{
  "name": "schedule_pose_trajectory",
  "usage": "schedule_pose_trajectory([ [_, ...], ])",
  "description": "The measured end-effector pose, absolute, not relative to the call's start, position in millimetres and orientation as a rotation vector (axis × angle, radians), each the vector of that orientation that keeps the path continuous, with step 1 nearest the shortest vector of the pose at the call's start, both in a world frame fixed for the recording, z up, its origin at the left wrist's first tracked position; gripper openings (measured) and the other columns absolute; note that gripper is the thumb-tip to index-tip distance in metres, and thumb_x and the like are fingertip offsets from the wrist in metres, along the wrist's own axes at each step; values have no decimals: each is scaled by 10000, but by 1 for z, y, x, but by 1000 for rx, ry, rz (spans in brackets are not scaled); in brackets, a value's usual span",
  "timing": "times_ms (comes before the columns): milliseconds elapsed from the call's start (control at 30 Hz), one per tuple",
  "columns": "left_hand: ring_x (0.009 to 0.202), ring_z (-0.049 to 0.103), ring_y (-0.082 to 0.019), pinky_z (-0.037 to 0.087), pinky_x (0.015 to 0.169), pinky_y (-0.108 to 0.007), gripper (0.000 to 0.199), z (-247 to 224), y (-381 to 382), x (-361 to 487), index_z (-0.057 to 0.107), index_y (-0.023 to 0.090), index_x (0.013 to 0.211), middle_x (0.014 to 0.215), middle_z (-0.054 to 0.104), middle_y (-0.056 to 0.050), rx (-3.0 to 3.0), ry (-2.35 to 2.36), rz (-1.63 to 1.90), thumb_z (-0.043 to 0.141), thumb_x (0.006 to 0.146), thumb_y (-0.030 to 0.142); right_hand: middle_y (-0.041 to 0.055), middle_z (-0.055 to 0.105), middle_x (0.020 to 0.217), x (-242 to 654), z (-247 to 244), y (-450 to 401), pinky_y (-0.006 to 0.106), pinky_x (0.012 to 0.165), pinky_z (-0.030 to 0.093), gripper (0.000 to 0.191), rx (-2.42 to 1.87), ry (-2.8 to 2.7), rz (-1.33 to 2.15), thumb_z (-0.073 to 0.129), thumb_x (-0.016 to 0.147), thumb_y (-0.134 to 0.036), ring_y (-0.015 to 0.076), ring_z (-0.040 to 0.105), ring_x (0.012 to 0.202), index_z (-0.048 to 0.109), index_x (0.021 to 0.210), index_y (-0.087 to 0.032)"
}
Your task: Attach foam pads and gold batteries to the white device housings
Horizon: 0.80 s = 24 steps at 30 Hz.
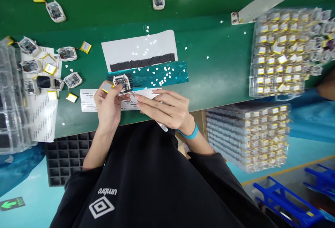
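Observation:
My left hand (108,102) grips a white smartwatch housing (121,83) with its circuit board facing up. A small yellow-edged battery (107,86) rests against the same hand, above the thumb. My right hand (167,107) is closed on metal tweezers (161,126), whose tips reach the housing's lower right edge. What the tips pinch, if anything, is too small to make out. Just beyond the housing lies a teal strip (180,73) dotted with small white round pieces. Behind it a white sheet (138,43) carries a row of thin black strips (142,62).
More opened watch housings (67,53) with batteries lie at left, beside clear trays (13,109). A filled tray (277,52) stands at right, with a stack of trays (246,134) below the table edge. A metal bracket (272,1) slants over the back right. Printed backing paper (88,100) lies under my hands.

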<state>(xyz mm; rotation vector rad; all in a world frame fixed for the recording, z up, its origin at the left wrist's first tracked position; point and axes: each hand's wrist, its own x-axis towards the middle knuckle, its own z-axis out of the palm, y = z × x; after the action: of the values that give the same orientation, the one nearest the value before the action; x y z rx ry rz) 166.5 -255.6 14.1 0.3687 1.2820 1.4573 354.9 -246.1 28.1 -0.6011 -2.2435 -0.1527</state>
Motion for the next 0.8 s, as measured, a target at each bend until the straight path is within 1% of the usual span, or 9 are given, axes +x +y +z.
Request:
schedule_pose_trajectory([
  [100,606,627,-95,533,552,-201,296,13,-256,168,596,180,634,663,621,46,359,1299,1467,889,611,216,-22,821,1181,354,26,-248,253,824,681,78,-590,-2262,-180,733,991,-201,95,733,791,777,1050,-227],
  [200,600,602,-86,527,549,-205,274,13,-257,170,597,183,636,651,614,48,367,1301,1473,871,635,189,-23,830,1157,352,25,-250,242,806,669,70,-588,-2255,-200,735,989,-204,93,716,792,784,1022,-241],
  [333,585,580,-75,523,545,-192,272,12,-257,172,593,182,642,652,604,54,384,1305,1482,865,647,185,-8,830,1155,351,26,-251,262,853,675,80,-593,-2263,-185,743,987,-209,99,742,823,783,1056,-216],
  [433,580,578,-66,528,549,-172,311,11,-257,172,573,178,641,668,603,60,401,1316,1488,883,653,197,-34,827,1151,351,26,-251,255,873,674,76,-609,-2268,-196,721,1008,-219,87,756,825,783,1046,-240],
  [533,569,592,-64,556,565,-171,342,10,-258,174,594,176,657,684,623,59,463,1340,1513,929,676,243,-22,822,1165,351,25,-249,243,826,669,87,-609,-2272,-185,703,1020,-210,85,763,825,779,1059,-227],
  [633,592,649,-89,604,585,-205,338,10,-260,175,695,178,763,743,685,38,525,1357,1540,979,684,343,15,808,1210,352,23,-248,248,730,661,129,-618,-2272,-120,713,1007,-185,101,765,800,763,1126,-184],
  [700,598,679,-106,623,575,-220,373,10,-261,176,736,176,827,762,711,27,550,1370,1546,995,673,396,36,805,1219,353,23,-248,260,736,668,189,-624,-2254,-69,740,982,-164,118,778,822,747,1170,-153],
  [800,565,687,-107,636,555,-223,373,13,-262,177,757,182,847,735,713,37,563,1386,1553,998,675,408,65,816,1187,354,22,-250,274,806,680,224,-625,-2215,-15,765,960,-160,136,789,865,743,1178,-115],
])
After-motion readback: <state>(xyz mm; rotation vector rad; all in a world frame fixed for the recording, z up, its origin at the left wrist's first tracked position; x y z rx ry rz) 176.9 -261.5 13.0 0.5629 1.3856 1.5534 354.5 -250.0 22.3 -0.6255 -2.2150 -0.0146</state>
